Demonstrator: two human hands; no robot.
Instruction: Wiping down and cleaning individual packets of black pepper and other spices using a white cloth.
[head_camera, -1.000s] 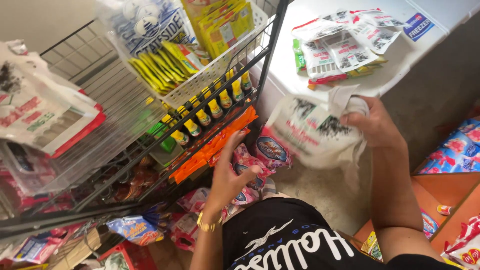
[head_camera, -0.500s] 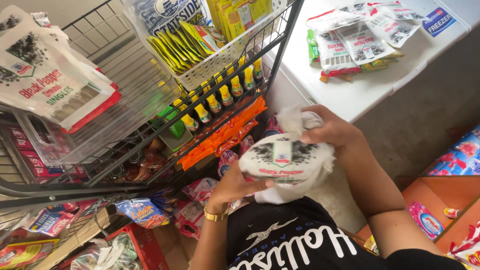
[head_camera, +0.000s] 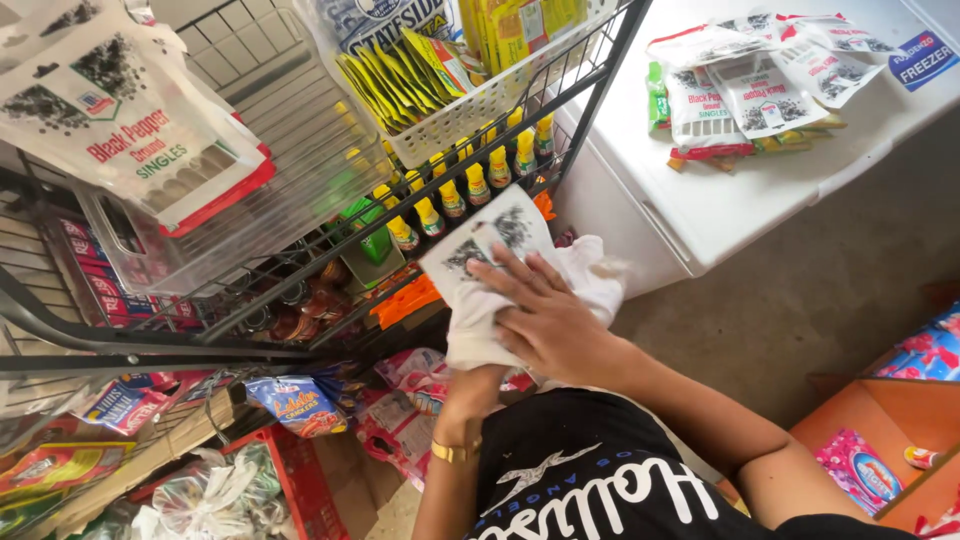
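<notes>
At the far left a clear bin of white spice pouches (head_camera: 120, 130) sits on the wire rack (head_camera: 300, 330), with a white basket of yellow packets (head_camera: 420, 75) beside it. In front of the rack, the left hand (head_camera: 475, 385) grips a white printed bag (head_camera: 500, 270) from underneath, while the right hand (head_camera: 550, 320) lies flat on it, fingers spread. To the right, more pouches (head_camera: 740, 90) lie on a white chest freezer (head_camera: 760, 190).
</notes>
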